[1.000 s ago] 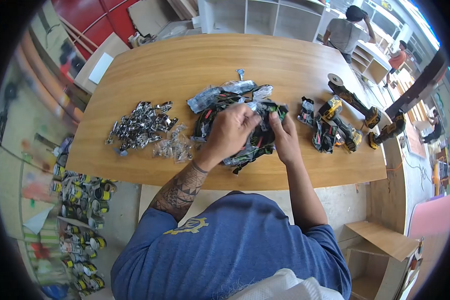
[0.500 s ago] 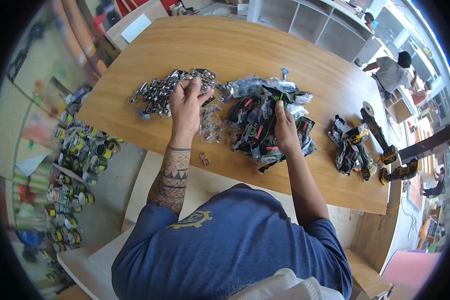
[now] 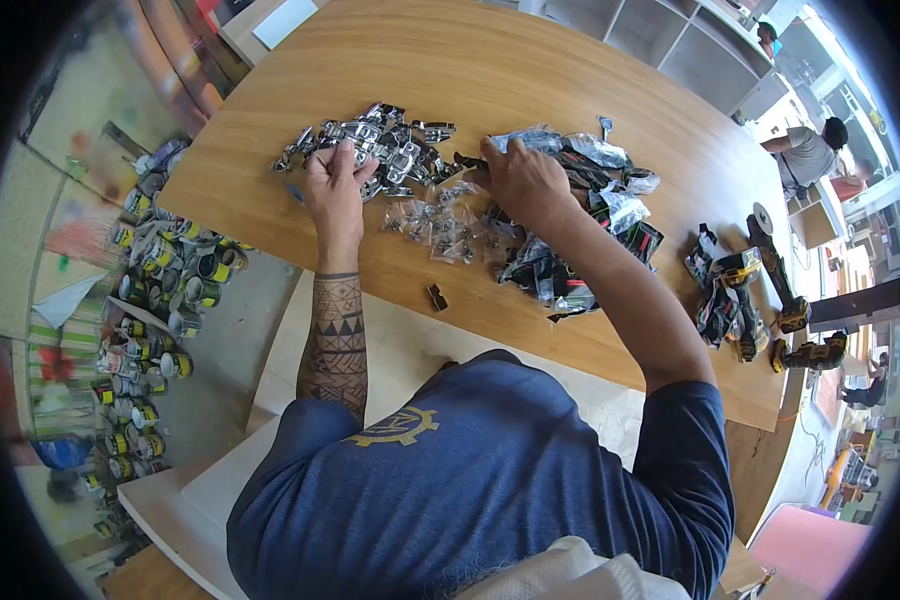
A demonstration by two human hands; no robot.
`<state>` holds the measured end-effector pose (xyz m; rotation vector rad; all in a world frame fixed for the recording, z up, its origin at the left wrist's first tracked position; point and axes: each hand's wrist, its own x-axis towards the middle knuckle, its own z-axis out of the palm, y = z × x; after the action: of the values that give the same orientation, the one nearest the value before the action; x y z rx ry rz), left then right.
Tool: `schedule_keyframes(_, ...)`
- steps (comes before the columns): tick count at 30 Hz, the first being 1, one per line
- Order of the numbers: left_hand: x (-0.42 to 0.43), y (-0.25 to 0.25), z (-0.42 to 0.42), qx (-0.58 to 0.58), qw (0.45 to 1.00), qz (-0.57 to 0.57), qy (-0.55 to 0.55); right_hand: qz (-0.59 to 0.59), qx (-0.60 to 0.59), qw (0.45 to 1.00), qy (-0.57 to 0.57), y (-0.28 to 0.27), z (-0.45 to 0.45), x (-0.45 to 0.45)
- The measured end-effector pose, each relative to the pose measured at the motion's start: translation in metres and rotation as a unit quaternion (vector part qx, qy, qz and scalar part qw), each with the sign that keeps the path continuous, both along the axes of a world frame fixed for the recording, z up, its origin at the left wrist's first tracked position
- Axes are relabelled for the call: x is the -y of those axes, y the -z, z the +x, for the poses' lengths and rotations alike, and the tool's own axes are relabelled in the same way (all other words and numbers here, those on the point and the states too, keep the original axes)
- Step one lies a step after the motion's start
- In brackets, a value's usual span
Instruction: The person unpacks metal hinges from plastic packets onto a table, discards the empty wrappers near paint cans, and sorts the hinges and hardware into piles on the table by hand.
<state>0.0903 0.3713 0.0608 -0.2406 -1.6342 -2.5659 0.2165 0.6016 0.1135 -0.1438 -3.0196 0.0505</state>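
My left hand (image 3: 336,190) is at the near side of a heap of shiny metal hinges (image 3: 402,160), its fingers closed on a hinge. My right hand (image 3: 532,184) reaches over the left part of a pile of black and clear plastic packets (image 3: 575,285). Its fingers are curled down on a black wrapper, partly hidden under the hand. Between and below the hands lie small clear bags of screws (image 3: 448,226). A small dark metal piece (image 3: 436,297) lies near the table's front edge.
On the right of the wooden table (image 3: 470,60) are an angle grinder (image 3: 775,260), yellow-black drills (image 3: 815,353) and black packets (image 3: 715,310). Paint cans (image 3: 175,280) crowd the floor at left. A person (image 3: 810,155) is at the back right.
My left hand went from the packets to the hinge heap, carrying metal hinges. My right hand has moved left across the packet pile. The view has turned and shifted.
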Motion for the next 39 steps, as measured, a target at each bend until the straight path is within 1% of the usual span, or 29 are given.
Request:
schedule_keyframes(5, 0.007, 0.015, -0.02, 0.022, 0.998, -0.047, -0.025, -0.027, 0.015, 0.999, -0.017, 0.003, -0.004, -0.01)
schedule_keyframes(7, 0.007, 0.031, -0.039, 0.054, 0.998, -0.019, -0.026, -0.11, 0.039, 0.993, -0.03, 0.002, -0.01, -0.019)
schedule_keyframes(8, 0.007, 0.039, -0.047, 0.084, 0.996, 0.011, -0.021, -0.111, 0.037, 0.993, -0.025, 0.001, -0.01, -0.023)
schedule_keyframes(9, 0.008, 0.047, -0.053, 0.082, 0.996, 0.011, -0.015, -0.124, 0.041, 0.991, -0.011, -0.002, -0.009, -0.026)
schedule_keyframes(11, 0.009, 0.055, -0.061, 0.126, 0.991, 0.033, -0.021, -0.137, 0.042, 0.99, 0.011, -0.009, -0.007, -0.034)
schedule_keyframes(13, 0.01, 0.047, -0.053, 0.126, 0.991, 0.035, -0.018, -0.181, 0.03, 0.982, 0.037, -0.014, -0.002, -0.04)
schedule_keyframes(15, 0.011, 0.041, -0.046, 0.102, 0.994, -0.025, -0.014, -0.182, 0.016, 0.983, 0.033, -0.017, 0.002, -0.047)
schedule_keyframes(17, 0.007, 0.04, -0.037, 0.088, 0.995, -0.044, -0.028, -0.185, 0.0, 0.982, 0.028, -0.021, 0.008, -0.052)
schedule_keyframes(19, -0.001, 0.029, -0.015, 0.027, 0.99, -0.11, -0.089, -0.229, -0.008, 0.971, 0.066, -0.04, 0.019, -0.055)
schedule_keyframes(20, -0.002, 0.026, -0.006, -0.002, 0.986, -0.15, -0.075, -0.262, 0.0, 0.96, 0.099, -0.049, 0.026, -0.06)
schedule_keyframes(21, -0.002, 0.025, 0.003, -0.005, 0.986, -0.149, -0.07, -0.261, -0.003, 0.96, 0.104, -0.05, 0.038, -0.069)
schedule_keyframes(22, -0.003, 0.026, 0.011, -0.072, 0.969, -0.236, -0.019, -0.298, -0.065, 0.942, 0.14, -0.049, 0.053, -0.08)
schedule_keyframes(23, -0.007, 0.026, 0.019, -0.139, 0.937, -0.318, 0.031, -0.33, -0.127, 0.919, 0.176, -0.049, 0.07, -0.093)
schedule_keyframes(24, -0.013, 0.025, 0.028, -0.141, 0.939, -0.313, 0.036, -0.363, -0.167, 0.897, 0.189, -0.034, 0.088, -0.114)
schedule_keyframes(25, -0.021, 0.024, 0.038, -0.16, 0.917, -0.349, 0.109, -0.394, -0.206, 0.873, 0.2, -0.021, 0.105, -0.133)
schedule_keyframes(26, -0.03, 0.022, 0.045, -0.178, 0.889, -0.382, 0.18, -0.416, -0.19, 0.855, 0.244, -0.025, 0.128, -0.137)
schedule_keyframes(27, -0.041, 0.021, 0.05, -0.178, 0.891, -0.375, 0.183, -0.436, -0.174, 0.835, 0.287, -0.029, 0.152, -0.136)
schedule_keyframes(29, -0.063, 0.017, 0.054, -0.299, 0.843, -0.414, 0.172, -0.444, -0.226, 0.82, 0.282, 0.01, 0.185, -0.154)
schedule_keyframes(30, -0.076, 0.014, 0.054, -0.302, 0.833, -0.425, 0.184, -0.442, -0.214, 0.815, 0.307, 0.02, 0.199, -0.155)
schedule_keyframes(31, -0.088, 0.013, 0.053, -0.305, 0.833, -0.422, 0.186, -0.447, -0.215, 0.811, 0.31, 0.051, 0.211, -0.171)
schedule_keyframes(33, -0.114, 0.016, 0.054, -0.251, 0.795, -0.486, 0.261, -0.264, -0.204, 0.856, 0.394, 0.08, 0.23, -0.177)
schedule_keyframes(35, -0.134, 0.021, 0.058, -0.265, 0.78, -0.495, 0.275, -0.272, -0.249, 0.831, 0.417, 0.105, 0.247, -0.186)
schedule_keyframes(37, -0.154, 0.035, 0.063, -0.356, 0.75, -0.497, 0.252, -0.314, -0.271, 0.803, 0.429, 0.088, 0.266, -0.173)
schedule_keyframes(38, -0.162, 0.033, 0.069, -0.337, 0.749, -0.505, 0.265, -0.328, -0.314, 0.795, 0.402, 0.075, 0.276, -0.166)
schedule_keyframes(39, -0.169, 0.03, 0.074, -0.336, 0.751, -0.496, 0.278, -0.338, -0.339, 0.774, 0.414, 0.082, 0.286, -0.176)
